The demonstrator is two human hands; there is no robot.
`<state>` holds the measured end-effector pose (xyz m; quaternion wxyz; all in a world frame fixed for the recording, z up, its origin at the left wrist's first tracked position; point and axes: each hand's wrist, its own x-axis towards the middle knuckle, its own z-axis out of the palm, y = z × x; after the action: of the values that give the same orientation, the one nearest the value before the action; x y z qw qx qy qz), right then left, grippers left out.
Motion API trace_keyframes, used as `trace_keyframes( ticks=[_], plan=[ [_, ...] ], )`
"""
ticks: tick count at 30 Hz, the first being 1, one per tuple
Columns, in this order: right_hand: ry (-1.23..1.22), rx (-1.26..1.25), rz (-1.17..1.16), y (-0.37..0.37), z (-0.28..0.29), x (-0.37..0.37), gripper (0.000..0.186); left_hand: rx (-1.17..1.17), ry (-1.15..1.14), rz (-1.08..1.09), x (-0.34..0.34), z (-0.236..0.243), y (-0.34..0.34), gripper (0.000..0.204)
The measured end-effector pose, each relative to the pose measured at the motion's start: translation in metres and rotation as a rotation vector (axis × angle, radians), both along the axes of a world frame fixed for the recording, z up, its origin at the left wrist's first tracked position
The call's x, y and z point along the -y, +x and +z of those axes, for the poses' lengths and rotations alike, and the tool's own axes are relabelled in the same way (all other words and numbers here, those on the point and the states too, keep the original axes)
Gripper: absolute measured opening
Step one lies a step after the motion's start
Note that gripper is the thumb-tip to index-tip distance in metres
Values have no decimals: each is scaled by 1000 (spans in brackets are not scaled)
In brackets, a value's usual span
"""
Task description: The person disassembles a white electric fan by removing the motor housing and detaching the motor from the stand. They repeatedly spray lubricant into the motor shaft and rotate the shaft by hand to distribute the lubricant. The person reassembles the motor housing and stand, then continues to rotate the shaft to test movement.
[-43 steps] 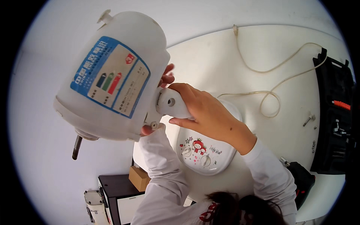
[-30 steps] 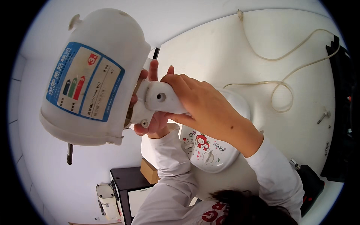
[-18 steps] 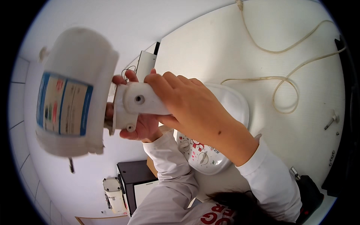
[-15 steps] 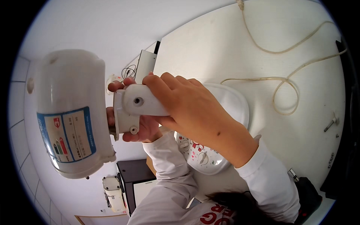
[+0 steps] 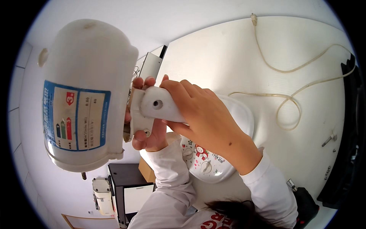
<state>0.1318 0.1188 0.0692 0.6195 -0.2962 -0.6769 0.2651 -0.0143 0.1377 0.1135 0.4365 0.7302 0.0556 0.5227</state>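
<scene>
A white rounded fan motor housing (image 5: 87,57) with a blue-edged label hangs at the left. From it a white neck bracket (image 5: 139,110) reaches toward a white fan stem (image 5: 162,103) with a round screw hole. My right hand (image 5: 206,114) is closed around the stem from above. Behind the bracket, my left hand (image 5: 154,135) is closed on it, its fingertips showing above and below. Past my wrists lies the fan's white base (image 5: 211,173), with cartoon prints and two knobs. My right hand hides whether stem and base are joined.
A pale power cord (image 5: 282,97) loops over the white table (image 5: 213,45), its plug (image 5: 254,19) at the far edge. A bolt (image 5: 329,140) and small rings (image 5: 327,173) lie at the right. A black power tool (image 5: 303,206) sits at the lower right, a dark cabinet (image 5: 127,175) lower left.
The motor housing has come up and looks larger, its label more face-on. Both hands and the neck have shifted slightly right, with their grips kept. The table appears slightly lower in the view.
</scene>
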Motion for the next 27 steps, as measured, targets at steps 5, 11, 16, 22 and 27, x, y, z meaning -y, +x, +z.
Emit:
trace_keyframes(
  ticks=[5,11,16,22,27],
  plan=[
    [-33,22,-27,3,3,1,54,143,-58,211,16,-3,26,21],
    [-21,-31,-106,-6,3,0,56,195,-6,518,26,-4,46,21],
    [7,-46,-231,-11,0,-2,56,178,114,451,15,-5,48,23],
    [102,-91,-213,-12,-6,-5,60,267,-76,263,24,5,50,23],
    [107,-93,-235,-12,-8,-8,61,181,-13,268,18,4,42,19]
  ],
)
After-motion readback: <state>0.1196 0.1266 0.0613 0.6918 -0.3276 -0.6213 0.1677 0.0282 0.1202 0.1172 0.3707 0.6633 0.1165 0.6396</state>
